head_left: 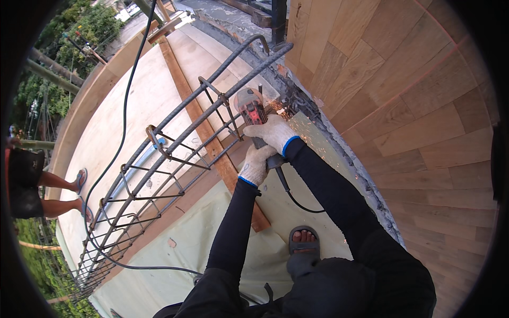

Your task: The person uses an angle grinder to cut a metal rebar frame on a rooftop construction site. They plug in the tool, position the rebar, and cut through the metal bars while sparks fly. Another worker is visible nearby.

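Note:
I grip a red and black angle grinder point(253, 113) with both gloved hands at the upper end of a rebar cage point(143, 185). My right hand point(269, 132) is wrapped round the grinder's body near its head, and my left hand point(255, 165) holds the rear part, lower down, where a black cord trails out. Orange sparks point(286, 114) spray to the right of the grinder's guard. Where the disc meets metal is hidden by the guard. A wooden plank point(193, 108) runs under the cage beside my hands.
Another person's legs point(58, 193) in sandals stand at left on the pale curved board point(93, 153). A black cable point(123, 127) crosses it. A pale green sheet point(159, 265) lies underfoot. Broken concrete edging point(339, 153) borders wood-patterned flooring point(424, 138) at right. Greenery and poles are at far left.

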### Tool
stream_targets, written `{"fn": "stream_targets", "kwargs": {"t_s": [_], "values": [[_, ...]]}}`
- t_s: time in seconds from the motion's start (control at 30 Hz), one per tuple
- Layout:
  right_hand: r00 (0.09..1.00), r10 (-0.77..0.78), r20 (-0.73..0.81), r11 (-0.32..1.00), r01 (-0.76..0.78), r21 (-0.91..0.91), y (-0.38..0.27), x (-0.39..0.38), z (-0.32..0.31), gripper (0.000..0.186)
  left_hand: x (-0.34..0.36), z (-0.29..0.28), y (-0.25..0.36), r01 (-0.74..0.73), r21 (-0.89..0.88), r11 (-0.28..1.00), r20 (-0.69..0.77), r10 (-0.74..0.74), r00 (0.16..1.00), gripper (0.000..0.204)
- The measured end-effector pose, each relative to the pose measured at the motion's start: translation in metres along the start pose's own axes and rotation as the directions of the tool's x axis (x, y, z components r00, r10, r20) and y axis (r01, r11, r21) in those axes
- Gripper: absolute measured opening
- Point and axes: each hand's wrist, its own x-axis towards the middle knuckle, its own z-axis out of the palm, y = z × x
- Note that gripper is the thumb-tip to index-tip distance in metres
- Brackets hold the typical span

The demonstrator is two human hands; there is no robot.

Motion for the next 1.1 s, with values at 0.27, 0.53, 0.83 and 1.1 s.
{"fn": "stream_targets", "kwargs": {"t_s": [0.27, 0.53, 0.83, 1.1], "values": [[1.000, -0.013, 0.009, 1.000, 0.013, 0.005, -0.006, -0.011, -0.004, 0.056, -0.006, 0.007, 0.010, 0.123, -0.130, 0.984, -0.015, -0.126, 0.992, 0.041], [1.000, -0.015, 0.023, 0.999, 0.016, -0.049, -0.007, -0.015, -0.011, 0.058, -0.005, 0.013, 0.004, 0.111, -0.163, 0.980, -0.019, -0.115, 0.993, 0.042], [0.999, -0.026, 0.021, 0.999, 0.027, -0.029, -0.005, -0.016, -0.010, 0.058, -0.003, 0.003, -0.008, 0.121, -0.104, 0.987, 0.010, -0.120, 0.993, 0.042], [0.999, -0.025, 0.029, 0.999, 0.025, -0.025, -0.005, -0.019, -0.012, 0.057, -0.001, -0.006, -0.023, -0.038, 0.075, 0.996, 0.103, 0.030, 0.994, 0.038]]}}
